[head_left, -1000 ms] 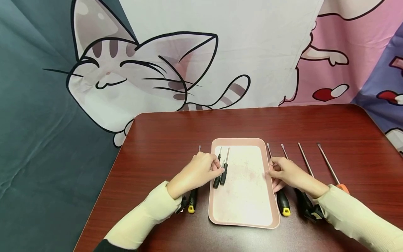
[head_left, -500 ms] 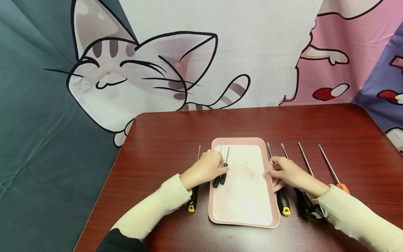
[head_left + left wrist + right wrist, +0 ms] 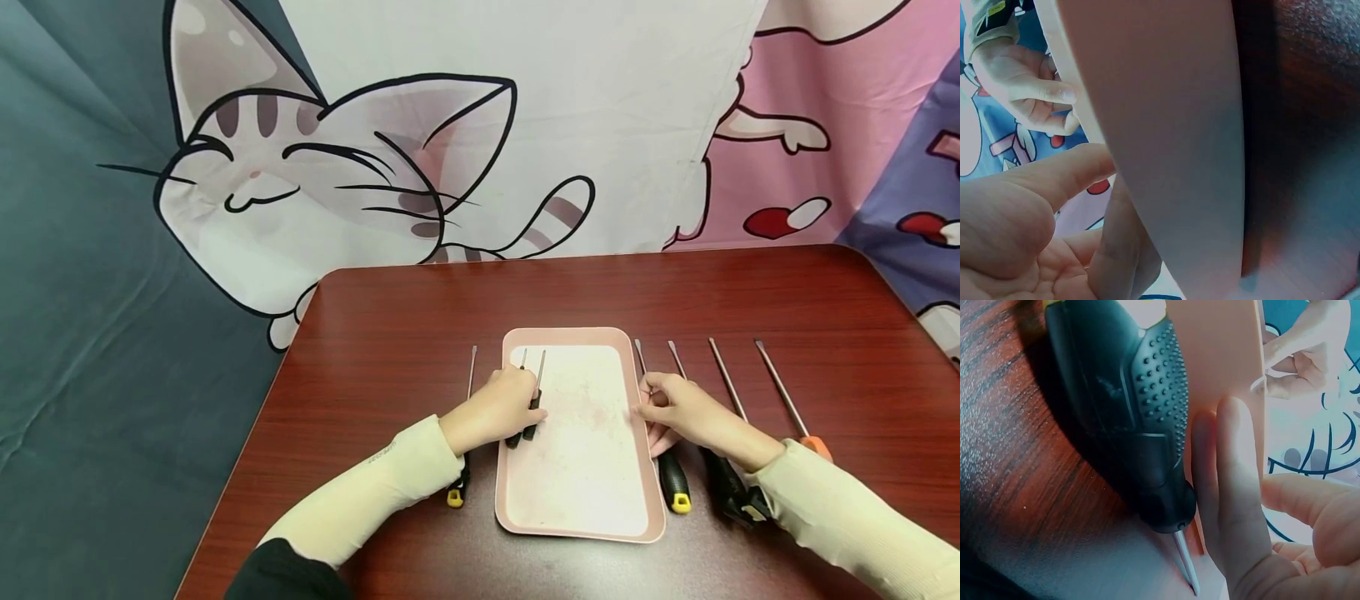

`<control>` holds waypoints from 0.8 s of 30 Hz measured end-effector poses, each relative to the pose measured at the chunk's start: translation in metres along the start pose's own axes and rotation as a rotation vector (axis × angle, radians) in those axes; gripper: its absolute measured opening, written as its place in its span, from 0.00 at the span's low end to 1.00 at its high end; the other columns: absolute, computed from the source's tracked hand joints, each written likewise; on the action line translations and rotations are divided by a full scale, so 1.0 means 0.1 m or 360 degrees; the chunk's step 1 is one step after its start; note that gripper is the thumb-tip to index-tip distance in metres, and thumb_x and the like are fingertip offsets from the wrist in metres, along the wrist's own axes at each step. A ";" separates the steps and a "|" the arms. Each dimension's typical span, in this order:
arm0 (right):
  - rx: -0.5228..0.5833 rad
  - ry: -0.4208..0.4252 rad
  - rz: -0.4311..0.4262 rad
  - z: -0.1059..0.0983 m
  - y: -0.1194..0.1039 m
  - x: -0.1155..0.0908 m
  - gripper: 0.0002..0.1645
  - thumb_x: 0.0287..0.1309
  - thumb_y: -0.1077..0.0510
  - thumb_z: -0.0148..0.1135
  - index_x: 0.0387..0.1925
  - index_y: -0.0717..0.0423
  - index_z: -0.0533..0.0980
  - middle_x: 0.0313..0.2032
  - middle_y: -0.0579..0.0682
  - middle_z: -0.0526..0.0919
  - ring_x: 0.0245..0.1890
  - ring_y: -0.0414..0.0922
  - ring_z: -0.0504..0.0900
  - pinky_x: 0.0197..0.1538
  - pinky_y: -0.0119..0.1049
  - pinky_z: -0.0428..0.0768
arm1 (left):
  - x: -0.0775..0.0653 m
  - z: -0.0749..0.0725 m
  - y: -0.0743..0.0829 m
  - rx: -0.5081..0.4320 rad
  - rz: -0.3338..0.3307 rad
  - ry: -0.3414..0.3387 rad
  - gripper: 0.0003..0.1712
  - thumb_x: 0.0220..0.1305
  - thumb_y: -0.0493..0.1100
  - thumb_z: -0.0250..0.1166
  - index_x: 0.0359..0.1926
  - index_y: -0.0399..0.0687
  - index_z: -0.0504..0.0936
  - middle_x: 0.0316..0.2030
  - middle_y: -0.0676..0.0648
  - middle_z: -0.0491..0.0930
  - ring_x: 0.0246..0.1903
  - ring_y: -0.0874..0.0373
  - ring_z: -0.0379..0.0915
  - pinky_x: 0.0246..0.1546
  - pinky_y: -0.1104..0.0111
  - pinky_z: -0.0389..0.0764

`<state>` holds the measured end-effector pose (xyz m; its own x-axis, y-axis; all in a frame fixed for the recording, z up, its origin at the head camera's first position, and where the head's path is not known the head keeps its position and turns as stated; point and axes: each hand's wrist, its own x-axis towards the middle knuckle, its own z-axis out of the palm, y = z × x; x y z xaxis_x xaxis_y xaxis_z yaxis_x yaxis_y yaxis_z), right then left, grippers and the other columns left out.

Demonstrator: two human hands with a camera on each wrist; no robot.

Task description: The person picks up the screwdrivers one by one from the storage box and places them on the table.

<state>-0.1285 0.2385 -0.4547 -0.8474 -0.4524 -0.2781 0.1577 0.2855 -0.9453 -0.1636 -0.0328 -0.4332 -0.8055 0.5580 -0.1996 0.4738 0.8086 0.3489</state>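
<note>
A pink-rimmed tray (image 3: 581,500) with a white inside lies on the table. Two small black-handled screwdrivers (image 3: 539,371) (image 3: 513,439) rest at its left side, tips pointing away. My left hand (image 3: 498,408) is over them, fingers bent downward and thumb pointing right. Its fingertips are hidden behind the tray wall (image 3: 1166,125) in the left wrist view, so whether they hold a screwdriver cannot be seen. My right hand (image 3: 678,408) holds the tray's right rim, thumb over the edge and fingers along the outer wall. Beside those fingers lies a black screwdriver handle (image 3: 1125,419).
Several larger screwdrivers lie right of the tray, among them one with a yellow-ended handle (image 3: 675,483) and one with an orange handle (image 3: 819,447). Another yellow-ended screwdriver (image 3: 456,492) lies left of the tray, partly under my left wrist. A cartoon cloth hangs behind the table (image 3: 405,308).
My left hand has moved right and then slightly down over the small screwdrivers, covering more of their handles. My right hand keeps its hold on the tray rim.
</note>
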 end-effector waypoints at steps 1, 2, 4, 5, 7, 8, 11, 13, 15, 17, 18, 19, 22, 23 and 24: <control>0.0003 -0.0001 0.0000 0.00 0.00 0.00 0.09 0.68 0.72 0.53 0.33 0.69 0.62 0.23 0.59 0.79 0.21 0.57 0.85 0.25 0.51 0.87 | 0.00 0.00 0.00 0.0002 -0.0005 -0.0006 0.28 0.63 0.46 0.70 0.13 0.51 0.65 0.11 0.55 0.61 0.13 0.62 0.61 0.18 0.73 0.69; 0.0004 -0.0001 0.0001 0.00 0.00 0.00 0.09 0.68 0.72 0.53 0.33 0.69 0.62 0.23 0.59 0.79 0.21 0.57 0.85 0.25 0.51 0.87 | 0.00 0.00 0.00 0.0005 -0.0003 -0.0012 0.27 0.63 0.46 0.70 0.13 0.51 0.65 0.11 0.56 0.62 0.13 0.62 0.61 0.19 0.73 0.68; 0.0008 -0.0008 -0.0004 0.00 0.00 0.00 0.09 0.68 0.72 0.53 0.33 0.69 0.62 0.23 0.59 0.78 0.21 0.57 0.85 0.25 0.51 0.87 | 0.00 0.00 0.01 0.0005 0.0018 -0.0025 0.25 0.62 0.44 0.71 0.14 0.50 0.68 0.12 0.56 0.63 0.14 0.63 0.62 0.20 0.73 0.69; 0.0014 -0.0009 -0.0003 0.00 0.00 0.00 0.09 0.68 0.72 0.53 0.34 0.69 0.62 0.23 0.59 0.78 0.21 0.57 0.85 0.25 0.51 0.87 | 0.00 0.00 0.01 -0.0005 0.0029 -0.0030 0.21 0.62 0.44 0.71 0.17 0.48 0.72 0.13 0.56 0.65 0.15 0.63 0.63 0.22 0.72 0.71; 0.0022 -0.0017 -0.0004 0.00 0.00 0.00 0.08 0.67 0.72 0.53 0.34 0.69 0.62 0.23 0.60 0.78 0.21 0.57 0.85 0.25 0.51 0.87 | 0.00 0.00 0.01 -0.0027 0.0048 -0.0040 0.14 0.61 0.43 0.73 0.24 0.44 0.78 0.15 0.55 0.68 0.19 0.62 0.67 0.26 0.72 0.74; 0.0025 -0.0018 -0.0003 0.00 0.00 0.00 0.08 0.67 0.72 0.53 0.34 0.69 0.62 0.23 0.60 0.78 0.21 0.57 0.85 0.25 0.51 0.87 | 0.00 0.00 0.02 -0.0031 0.0056 -0.0040 0.12 0.60 0.43 0.73 0.28 0.42 0.80 0.18 0.54 0.71 0.22 0.61 0.70 0.29 0.71 0.76; 0.0032 -0.0021 -0.0001 0.00 0.00 0.00 0.08 0.67 0.73 0.53 0.34 0.68 0.62 0.23 0.59 0.78 0.21 0.56 0.85 0.26 0.51 0.87 | -0.01 0.01 0.03 -0.0047 0.0055 -0.0033 0.16 0.60 0.46 0.73 0.41 0.39 0.81 0.27 0.50 0.78 0.31 0.57 0.76 0.35 0.68 0.80; 0.0026 -0.0023 -0.0002 0.00 0.00 0.00 0.08 0.67 0.73 0.53 0.34 0.69 0.62 0.23 0.59 0.78 0.21 0.56 0.85 0.26 0.51 0.87 | 0.00 0.02 0.03 -0.0023 0.0062 -0.0021 0.18 0.61 0.47 0.73 0.43 0.39 0.80 0.31 0.48 0.80 0.33 0.55 0.77 0.36 0.68 0.80; 0.0019 -0.0024 -0.0005 0.00 0.01 0.00 0.08 0.67 0.73 0.53 0.34 0.69 0.62 0.23 0.59 0.78 0.21 0.55 0.85 0.26 0.51 0.87 | 0.01 0.04 0.03 0.0016 0.0080 -0.0014 0.17 0.61 0.48 0.73 0.41 0.39 0.80 0.30 0.47 0.80 0.30 0.55 0.76 0.32 0.69 0.80; 0.0023 -0.0019 0.0001 -0.01 0.00 0.00 0.08 0.67 0.72 0.53 0.34 0.69 0.62 0.23 0.59 0.78 0.21 0.55 0.85 0.26 0.51 0.87 | 0.02 0.06 0.03 0.0061 0.0102 0.0005 0.16 0.61 0.48 0.73 0.37 0.40 0.79 0.26 0.49 0.77 0.26 0.58 0.75 0.28 0.71 0.78; 0.0024 -0.0020 -0.0001 -0.01 0.00 0.00 0.08 0.67 0.72 0.53 0.34 0.69 0.62 0.23 0.59 0.78 0.21 0.55 0.85 0.26 0.51 0.87 | 0.02 0.07 0.03 0.0067 0.0108 0.0011 0.16 0.60 0.47 0.73 0.35 0.41 0.78 0.25 0.50 0.76 0.24 0.59 0.74 0.26 0.72 0.77; 0.0026 -0.0022 -0.0002 -0.01 0.01 -0.01 0.08 0.67 0.72 0.53 0.34 0.69 0.62 0.23 0.59 0.78 0.21 0.55 0.85 0.26 0.51 0.87 | 0.03 0.08 0.03 0.0067 0.0109 0.0017 0.16 0.60 0.47 0.74 0.34 0.41 0.77 0.23 0.51 0.74 0.23 0.60 0.73 0.25 0.72 0.76; 0.0037 -0.0027 -0.0006 -0.01 0.01 0.00 0.09 0.67 0.72 0.53 0.34 0.69 0.62 0.23 0.59 0.78 0.21 0.54 0.85 0.26 0.51 0.87 | 0.03 0.09 0.03 0.0065 0.0111 0.0039 0.18 0.57 0.46 0.76 0.31 0.43 0.74 0.20 0.53 0.70 0.22 0.61 0.70 0.25 0.71 0.74; 0.0033 -0.0031 -0.0011 -0.01 0.01 0.00 0.09 0.67 0.72 0.53 0.34 0.69 0.62 0.23 0.60 0.78 0.21 0.54 0.85 0.26 0.51 0.87 | 0.03 0.09 0.03 0.0053 0.0111 0.0039 0.18 0.57 0.46 0.76 0.30 0.43 0.74 0.20 0.54 0.69 0.22 0.61 0.70 0.25 0.71 0.74; 0.0032 -0.0034 -0.0014 -0.01 0.00 0.00 0.09 0.67 0.72 0.53 0.34 0.69 0.62 0.23 0.60 0.78 0.21 0.54 0.85 0.26 0.51 0.87 | 0.04 0.09 0.02 0.0048 0.0114 0.0043 0.18 0.56 0.45 0.76 0.29 0.43 0.74 0.19 0.54 0.69 0.22 0.61 0.69 0.25 0.71 0.73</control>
<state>-0.1288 0.2399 -0.4549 -0.8377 -0.4729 -0.2733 0.1609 0.2645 -0.9509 -0.1620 -0.0271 -0.4417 -0.7781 0.6100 -0.1501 0.5410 0.7721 0.3336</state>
